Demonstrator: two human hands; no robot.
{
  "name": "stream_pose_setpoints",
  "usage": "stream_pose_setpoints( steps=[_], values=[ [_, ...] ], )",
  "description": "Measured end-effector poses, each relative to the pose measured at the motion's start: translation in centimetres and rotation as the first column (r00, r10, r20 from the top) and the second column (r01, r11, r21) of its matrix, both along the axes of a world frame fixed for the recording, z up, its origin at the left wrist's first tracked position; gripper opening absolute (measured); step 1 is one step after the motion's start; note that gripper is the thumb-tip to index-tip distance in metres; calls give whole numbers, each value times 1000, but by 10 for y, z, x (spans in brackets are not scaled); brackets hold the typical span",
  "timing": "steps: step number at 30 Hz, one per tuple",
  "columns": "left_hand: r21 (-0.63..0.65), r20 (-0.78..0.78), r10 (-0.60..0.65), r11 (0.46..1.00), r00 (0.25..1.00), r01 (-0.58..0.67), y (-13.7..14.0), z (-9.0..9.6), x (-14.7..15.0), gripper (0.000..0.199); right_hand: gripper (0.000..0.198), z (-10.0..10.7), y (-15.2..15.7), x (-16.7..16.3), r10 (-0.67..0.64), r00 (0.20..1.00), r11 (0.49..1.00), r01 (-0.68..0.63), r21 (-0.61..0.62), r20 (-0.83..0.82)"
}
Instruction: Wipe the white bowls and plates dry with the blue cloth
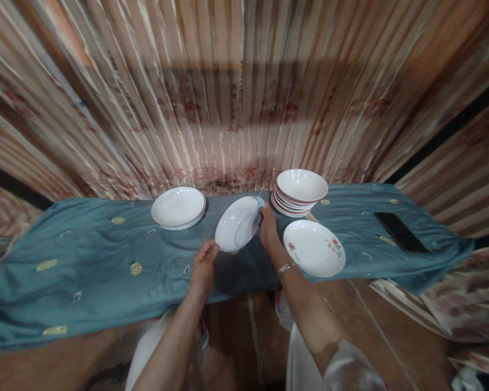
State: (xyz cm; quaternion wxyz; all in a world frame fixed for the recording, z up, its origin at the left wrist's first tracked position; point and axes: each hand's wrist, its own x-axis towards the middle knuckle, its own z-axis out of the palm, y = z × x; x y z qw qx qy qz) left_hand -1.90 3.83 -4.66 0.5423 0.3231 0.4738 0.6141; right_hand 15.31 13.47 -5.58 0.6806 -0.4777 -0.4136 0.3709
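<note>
teal cloth (101, 260) beneath held bowl (234, 220)

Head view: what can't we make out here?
All in the head view:
Held dish: underside, turned away from the camera.
Blue cloth: full shape, partly covered by the right hand.
Bowl stack: lower insides, covered by the topmost one.
Right sleeve: the rest, cut off by the bottom edge.
Pale marks: details, too small and blurred.
</note>
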Motion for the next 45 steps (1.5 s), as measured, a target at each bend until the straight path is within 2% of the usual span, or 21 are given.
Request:
stream_pose_setpoints(
  steps=[5, 11, 14, 17, 22, 26, 31, 39, 45],
  values=[
    [-1, -40, -45, 999, 998, 45, -1, -7, 0, 21, 42, 17, -4, 2, 32, 993, 999, -33, 3, 110],
    [-13, -49, -77, 997, 996, 77, -5, -6, 0, 18, 38, 20, -8, -1, 42, 980, 999, -48, 22, 193],
    [-35, 5, -44, 998, 999, 44, -7, 2, -1, 29, 37, 19, -9, -3, 44, 970, 998, -53, 29, 240],
    [-29, 65, 50, 998, 997, -48, -6, 15, -3, 39, 37, 18, -10, -4, 47, 955, 997, -63, 46, 294],
    [25, 151, 15, 1000, 988, -19, 2, 37, -3, 40, 38, 15, -16, -8, 4, 914, 988, -66, 139, 406],
    [-4, 209, 44, 999, 977, -44, 5, 40, 0, 43, 40, 16, -23, -14, -32, 859, 966, -105, 237, 511],
    [-60, 171, 126, 991, 977, -117, 1, 36, 4, 39, 44, 21, -34, -19, -82, 753, 955, -127, 267, 653],
    [5, 216, 76, 997, 974, -79, -1, 33, 6, 33, 49, 39, -62, -30, -158, 540, 908, -249, 336, 827],
    [50, 237, 18, 998, 971, -31, -1, 33, 3, 22, 47, 39, -84, -52, -157, 345, 881, -375, 289, 925]
  ],
)
